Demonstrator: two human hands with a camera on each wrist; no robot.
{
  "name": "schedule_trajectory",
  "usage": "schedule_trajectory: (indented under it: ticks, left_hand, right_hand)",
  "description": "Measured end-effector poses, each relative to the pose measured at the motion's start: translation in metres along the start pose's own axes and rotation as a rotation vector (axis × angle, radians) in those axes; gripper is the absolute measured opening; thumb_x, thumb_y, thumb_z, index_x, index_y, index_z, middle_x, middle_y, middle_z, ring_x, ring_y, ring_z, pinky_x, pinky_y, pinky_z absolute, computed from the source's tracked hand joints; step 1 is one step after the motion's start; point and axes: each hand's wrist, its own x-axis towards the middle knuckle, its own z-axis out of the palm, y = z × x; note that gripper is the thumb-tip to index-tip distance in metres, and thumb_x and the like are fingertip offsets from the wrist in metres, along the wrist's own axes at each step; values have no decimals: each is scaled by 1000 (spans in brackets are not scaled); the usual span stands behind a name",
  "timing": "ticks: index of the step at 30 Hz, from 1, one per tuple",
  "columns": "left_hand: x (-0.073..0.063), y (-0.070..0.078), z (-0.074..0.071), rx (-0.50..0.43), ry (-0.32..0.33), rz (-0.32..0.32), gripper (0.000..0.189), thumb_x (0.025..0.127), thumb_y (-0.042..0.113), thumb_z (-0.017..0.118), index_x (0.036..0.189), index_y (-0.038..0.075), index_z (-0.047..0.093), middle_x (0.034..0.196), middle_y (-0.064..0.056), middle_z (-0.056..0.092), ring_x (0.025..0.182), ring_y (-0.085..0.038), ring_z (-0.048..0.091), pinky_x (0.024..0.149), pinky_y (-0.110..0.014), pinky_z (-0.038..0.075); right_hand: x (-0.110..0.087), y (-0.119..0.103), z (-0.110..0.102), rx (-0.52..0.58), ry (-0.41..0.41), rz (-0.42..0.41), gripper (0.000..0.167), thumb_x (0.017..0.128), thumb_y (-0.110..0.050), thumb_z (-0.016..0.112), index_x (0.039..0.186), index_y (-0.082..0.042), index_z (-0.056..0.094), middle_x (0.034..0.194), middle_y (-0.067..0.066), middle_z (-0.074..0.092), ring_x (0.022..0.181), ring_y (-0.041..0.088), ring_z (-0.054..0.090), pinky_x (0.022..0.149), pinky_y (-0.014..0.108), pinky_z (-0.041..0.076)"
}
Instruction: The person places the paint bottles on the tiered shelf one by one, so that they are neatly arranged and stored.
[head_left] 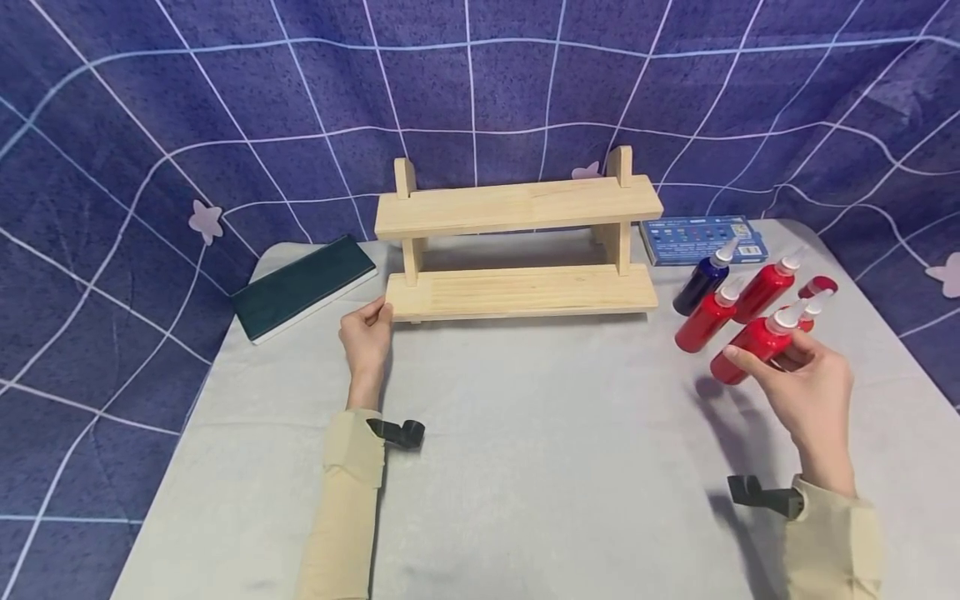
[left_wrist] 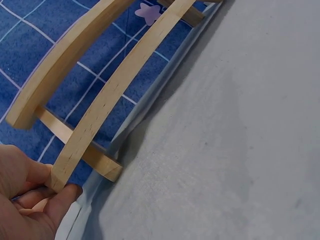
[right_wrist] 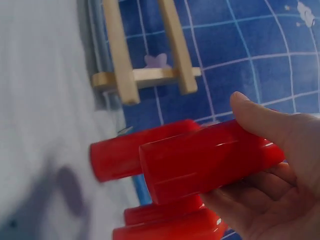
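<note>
In the right half of the head view, the right hand (head_left: 813, 387) pinches a red bottle (head_left: 752, 343) between thumb and fingers. The bottle lies to the upper left of that hand, tilted, its white nozzle toward the upper right and its base toward the lower left. It is held off the table (head_left: 525, 433), with its shadow falling apart from it. In the right wrist view the thumb lies along the upper side of the bottle and the fingers lie underneath.

Near the held bottle, toward the upper left, stand another red bottle (head_left: 703, 325) and a dark blue bottle (head_left: 701, 285); a further red bottle (head_left: 765, 292) is just above it in the frame. A flat blue box (head_left: 697, 243) lies behind these.

Left of the middle, the left hand (head_left: 366, 337) pinches the left end of the lower board (head_left: 525, 292) of a two-tier wooden rack (head_left: 517, 206), which stands at the upper centre. A dark green box (head_left: 303, 287) lies to the upper left of this hand, apart from it.
</note>
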Motion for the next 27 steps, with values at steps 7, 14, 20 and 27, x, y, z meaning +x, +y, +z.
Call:
schedule_trajectory:
  ticks: [7, 14, 20, 27]
  left_hand:
    - [0, -1, -1, -10, 3, -13, 27, 95, 12, 62, 118, 0, 69, 111, -20, 70, 99, -24, 70, 76, -20, 56]
    - [0, -1, 0, -8, 3, -17, 27, 95, 11, 62, 119, 1, 69, 113, -20, 69, 100, -24, 70, 78, -22, 57]
    - [0, 0, 0, -24, -1, -11, 27, 95, 10, 61, 119, 0, 68, 112, -20, 70, 98, -25, 70, 69, -12, 53]
    - [2, -2, 0, -22, -5, -10, 26, 95, 11, 61, 119, 2, 69, 113, -19, 70, 98, -25, 70, 66, -9, 52]
  right_hand:
    - [3, -18, 4, 6, -23, -64, 29, 73, -12, 87, 91, -25, 68, 66, -30, 62, 64, -14, 62, 56, 6, 45]
    - [7, -29, 14, 16, -78, -99, 34, 74, -13, 86, 101, -23, 68, 71, -33, 62, 65, -14, 62, 59, 5, 47]
    - [13, -39, 25, 52, -94, -141, 38, 74, -12, 86, 107, -13, 69, 72, -31, 64, 68, -13, 63, 61, 5, 48]
    - [18, -50, 39, 41, -123, -182, 33, 74, -14, 86, 102, -14, 68, 71, -32, 62, 66, -12, 63, 59, 6, 48]
